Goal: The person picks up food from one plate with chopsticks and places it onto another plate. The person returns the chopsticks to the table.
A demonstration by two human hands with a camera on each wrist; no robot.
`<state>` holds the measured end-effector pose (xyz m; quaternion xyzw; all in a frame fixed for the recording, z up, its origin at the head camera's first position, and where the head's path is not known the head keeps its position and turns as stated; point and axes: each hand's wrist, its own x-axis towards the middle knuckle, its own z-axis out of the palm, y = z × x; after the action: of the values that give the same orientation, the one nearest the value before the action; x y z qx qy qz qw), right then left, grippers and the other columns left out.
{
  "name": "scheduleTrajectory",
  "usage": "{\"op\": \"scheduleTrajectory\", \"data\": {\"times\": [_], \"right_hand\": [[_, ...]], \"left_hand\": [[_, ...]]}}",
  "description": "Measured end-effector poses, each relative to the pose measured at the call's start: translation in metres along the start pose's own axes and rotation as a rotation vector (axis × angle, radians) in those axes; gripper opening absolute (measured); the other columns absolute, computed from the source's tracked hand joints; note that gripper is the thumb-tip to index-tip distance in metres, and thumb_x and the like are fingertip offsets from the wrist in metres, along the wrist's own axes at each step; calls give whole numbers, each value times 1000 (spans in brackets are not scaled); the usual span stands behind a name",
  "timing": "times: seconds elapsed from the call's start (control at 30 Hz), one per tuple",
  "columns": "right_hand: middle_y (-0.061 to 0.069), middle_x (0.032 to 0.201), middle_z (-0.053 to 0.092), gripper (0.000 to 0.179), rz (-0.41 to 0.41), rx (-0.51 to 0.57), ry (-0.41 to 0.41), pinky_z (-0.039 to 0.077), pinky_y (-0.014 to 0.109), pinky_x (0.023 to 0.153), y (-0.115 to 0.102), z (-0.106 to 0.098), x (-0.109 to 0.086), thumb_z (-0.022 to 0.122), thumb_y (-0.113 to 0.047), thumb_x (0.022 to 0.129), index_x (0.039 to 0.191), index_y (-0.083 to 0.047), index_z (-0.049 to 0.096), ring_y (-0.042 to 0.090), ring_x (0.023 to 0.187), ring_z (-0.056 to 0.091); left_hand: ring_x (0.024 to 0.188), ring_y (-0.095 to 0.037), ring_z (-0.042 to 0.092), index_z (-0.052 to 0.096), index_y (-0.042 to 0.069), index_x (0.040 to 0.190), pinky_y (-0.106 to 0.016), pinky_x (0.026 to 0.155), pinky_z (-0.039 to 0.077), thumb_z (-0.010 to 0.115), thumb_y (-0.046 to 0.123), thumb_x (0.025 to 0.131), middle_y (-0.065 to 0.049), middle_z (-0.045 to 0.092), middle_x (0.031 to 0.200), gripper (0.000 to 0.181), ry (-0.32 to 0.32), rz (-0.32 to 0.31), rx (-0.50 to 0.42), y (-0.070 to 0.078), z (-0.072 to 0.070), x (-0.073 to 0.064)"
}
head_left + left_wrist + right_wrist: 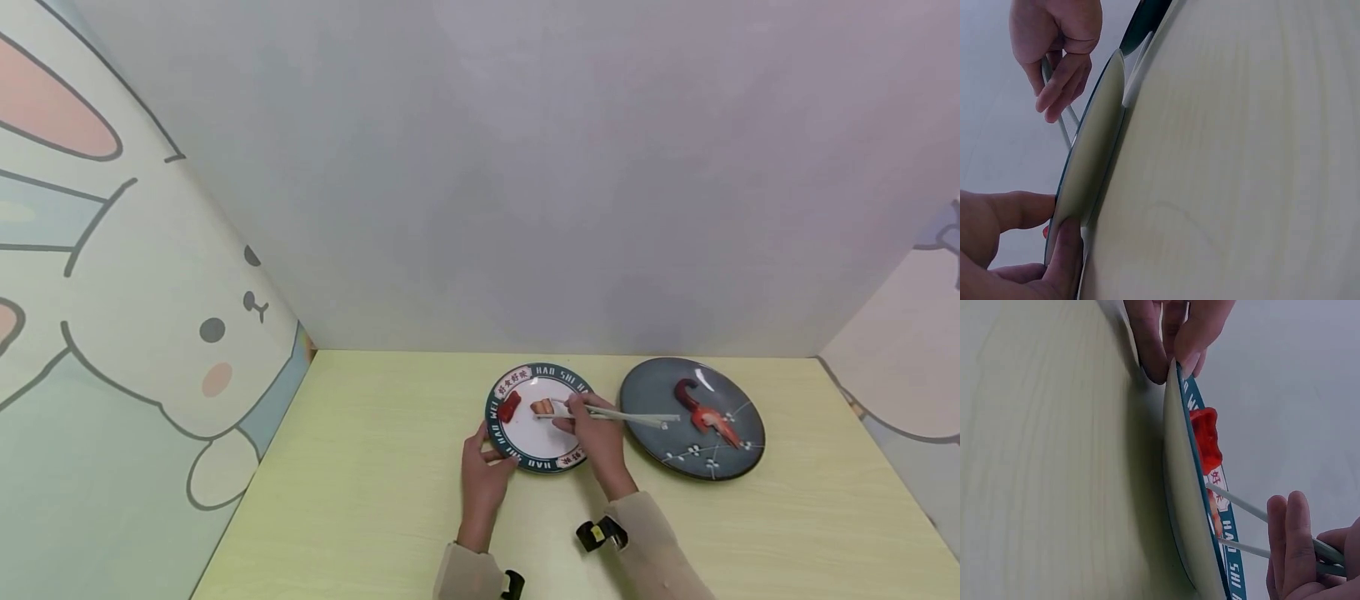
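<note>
A white plate with a dark green lettered rim lies on the table; my left hand grips its near left edge, thumb and fingers on either side of the rim. In my right hand is a pair of pale green chopsticks. Their tips reach over the plate, one on each side of a small orange-and-white food piece; whether they squeeze it I cannot tell. Left of that piece sits a glossy red food piece, which also shows above the rim in the right wrist view.
To the right stands a dark blue-grey plate with white blossom decoration. It bears a dark red curled piece and a red-and-orange piece that touch. A pale wall rises behind the yellowish wooden table; a rabbit mural covers the left side.
</note>
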<state>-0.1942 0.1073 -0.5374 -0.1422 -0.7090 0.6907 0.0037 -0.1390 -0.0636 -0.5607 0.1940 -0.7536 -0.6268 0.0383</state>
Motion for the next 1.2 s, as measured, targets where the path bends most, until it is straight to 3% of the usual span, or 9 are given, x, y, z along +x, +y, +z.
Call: {"op": "scheduleTrajectory", "data": {"times": [0.47,0.8,0.93,1.2], "right_hand": [[29,102,72,34,-110,-53,71,61,22,69,8,12,-5,52,-16,111,109,12,72,17,74,79],[25,103,72,33,-78,-131,47,61,21,72,4,2,-2,52,-16,111,112,9,73,18,78,80],[28,105,72,32,-77,-103,33,61,21,71,3,1,-1,52,-15,111,114,10,72,14,76,79],[27,100,73,31,-117,-79,45,61,23,69,4,7,-3,54,-13,110,114,12,72,20,76,80]], "left_hand": [[96,-22,65,45,-3,156,-30,71,59,76,-10,84,-15,57,133,80,-6,-8,-1,1,0,0],[96,-21,65,46,-2,156,-32,72,58,76,-10,83,-15,57,132,79,-7,-1,-9,0,0,-1],[96,-21,64,45,-2,156,-32,72,58,76,-10,84,-14,57,132,79,-3,-8,-5,1,0,-1],[96,-21,64,46,-2,156,-33,72,58,76,-10,84,-15,57,132,79,-4,0,-10,2,-1,-1]]}}
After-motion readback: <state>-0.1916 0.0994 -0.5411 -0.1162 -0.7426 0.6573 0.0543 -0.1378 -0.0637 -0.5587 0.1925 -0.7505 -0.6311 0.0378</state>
